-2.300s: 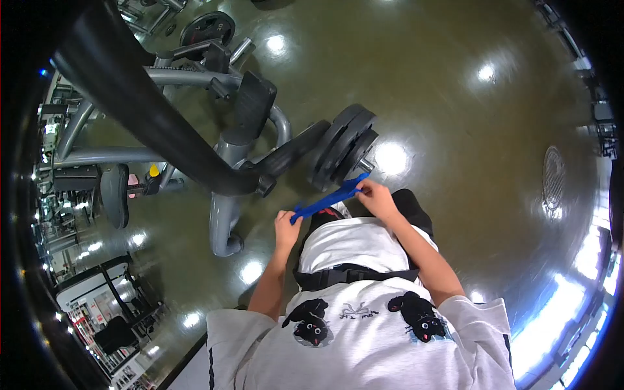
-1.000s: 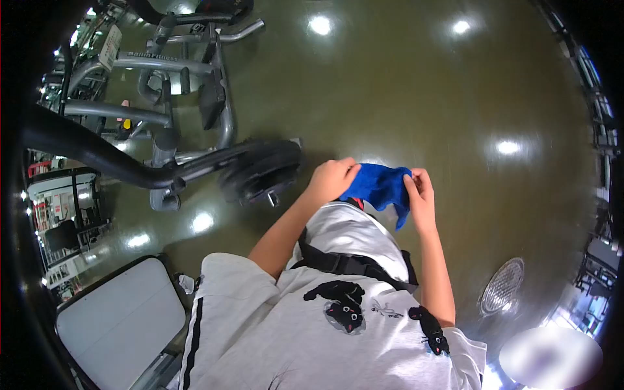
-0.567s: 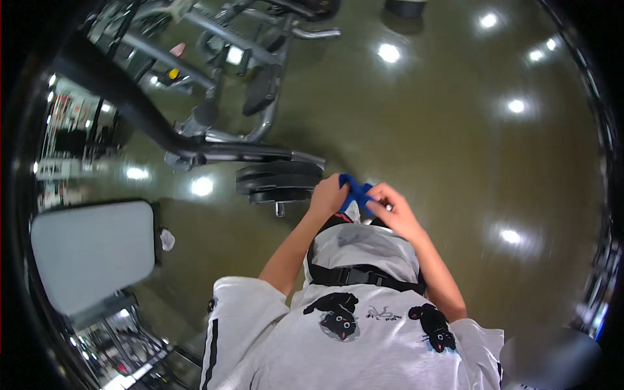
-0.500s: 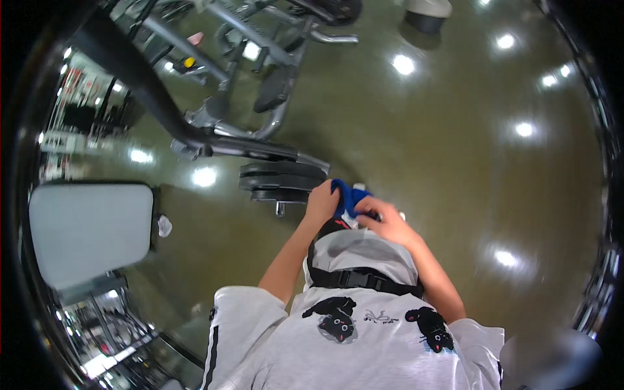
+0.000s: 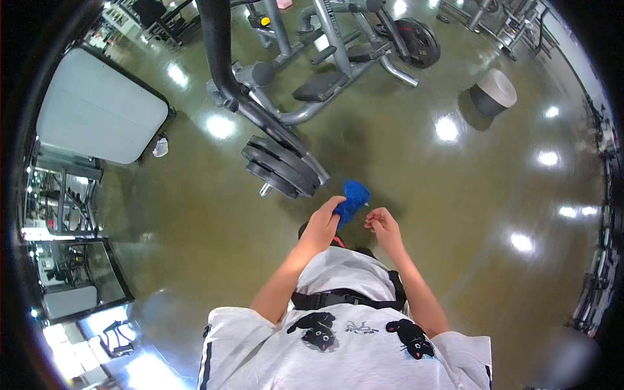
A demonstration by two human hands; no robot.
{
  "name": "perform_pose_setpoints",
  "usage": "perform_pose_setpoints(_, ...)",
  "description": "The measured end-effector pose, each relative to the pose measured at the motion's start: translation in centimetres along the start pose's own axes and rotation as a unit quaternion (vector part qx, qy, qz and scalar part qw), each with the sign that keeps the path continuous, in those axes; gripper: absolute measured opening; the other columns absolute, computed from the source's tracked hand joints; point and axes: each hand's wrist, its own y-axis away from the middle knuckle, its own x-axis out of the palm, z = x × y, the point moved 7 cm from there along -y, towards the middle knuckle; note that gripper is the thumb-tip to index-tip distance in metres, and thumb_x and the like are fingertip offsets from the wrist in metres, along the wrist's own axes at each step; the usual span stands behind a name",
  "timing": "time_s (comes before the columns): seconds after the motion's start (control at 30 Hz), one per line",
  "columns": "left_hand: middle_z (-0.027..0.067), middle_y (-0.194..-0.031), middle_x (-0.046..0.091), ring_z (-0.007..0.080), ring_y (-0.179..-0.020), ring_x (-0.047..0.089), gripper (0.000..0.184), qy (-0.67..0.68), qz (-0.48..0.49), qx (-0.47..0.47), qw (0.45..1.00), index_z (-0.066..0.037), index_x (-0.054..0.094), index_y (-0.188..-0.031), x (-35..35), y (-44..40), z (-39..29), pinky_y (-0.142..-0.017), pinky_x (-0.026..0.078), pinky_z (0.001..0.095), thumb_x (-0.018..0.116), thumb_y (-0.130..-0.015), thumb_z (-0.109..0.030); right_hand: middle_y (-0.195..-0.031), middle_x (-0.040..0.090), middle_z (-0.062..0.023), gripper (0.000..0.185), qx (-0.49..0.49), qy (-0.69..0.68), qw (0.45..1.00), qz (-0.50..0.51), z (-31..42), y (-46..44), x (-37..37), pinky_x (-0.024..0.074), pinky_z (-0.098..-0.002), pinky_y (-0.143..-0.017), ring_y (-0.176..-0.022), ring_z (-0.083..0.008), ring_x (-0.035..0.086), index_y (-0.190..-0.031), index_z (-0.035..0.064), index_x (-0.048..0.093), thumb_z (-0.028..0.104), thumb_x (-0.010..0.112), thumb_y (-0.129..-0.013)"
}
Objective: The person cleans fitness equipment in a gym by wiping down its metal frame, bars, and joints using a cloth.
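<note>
A bunched blue cloth (image 5: 354,198) hangs in front of my body, with my left hand (image 5: 323,223) closed round its near left side. Just to the right of the cloth is my right hand (image 5: 383,226), apart from it, its fingers curled inward; whether anything small is between them is hidden. Dark weight plates (image 5: 283,166) on a machine's arm are close by, to the upper left of my left hand.
The exercise machine (image 5: 260,107) reaches from the plates to the top edge. A pale-topped round stool (image 5: 494,93) stands at upper right. On the left are a light grey padded board (image 5: 101,107) and a crumpled white item (image 5: 160,147) on the floor.
My right hand has come off the blue cloth, while my left hand keeps hold of it. The view has turned, so the machine and stool sit further right and lower.
</note>
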Motion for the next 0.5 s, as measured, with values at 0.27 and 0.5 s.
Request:
perform_pose_setpoints(0.27, 0.0196, -0.114, 0.057, 0.0304, -0.104, 0.055, 0.04, 0.055, 0.071, -0.049, 0.995, -0.004, 0.051, -0.122, 3.3, -2.3, 0.7, -0.093, 0.039, 0.0336, 0.039, -0.084, -0.006, -0.115, 0.056, -0.0095, 0.036, 0.226, -0.015, 0.967, 0.116, -8.7, -5.1, 1.0, 0.0441, -0.0322, -0.089, -0.103, -0.0185, 0.054, -0.124, 0.0017, 0.044, 0.002, 0.045, -0.089)
perform_pose_setpoints(0.5, 0.0166, -0.138, 0.039, 0.0325, -0.123, 0.039, 0.045, -0.069, 0.143, 0.078, 0.984, -0.005, 0.044, -0.131, 4.3, -7.1, -2.2, -0.103, 0.031, 0.0405, 0.044, -0.086, -0.01, -0.124, 0.051, -0.011, 0.037, 0.017, -0.117, 0.962, 0.247, -1.8, -9.3, 0.4, 0.0427, -0.0403, -0.096, -0.112, -0.0248, 0.052, -0.128, 0.0058, 0.043, 0.017, 0.043, -0.093)
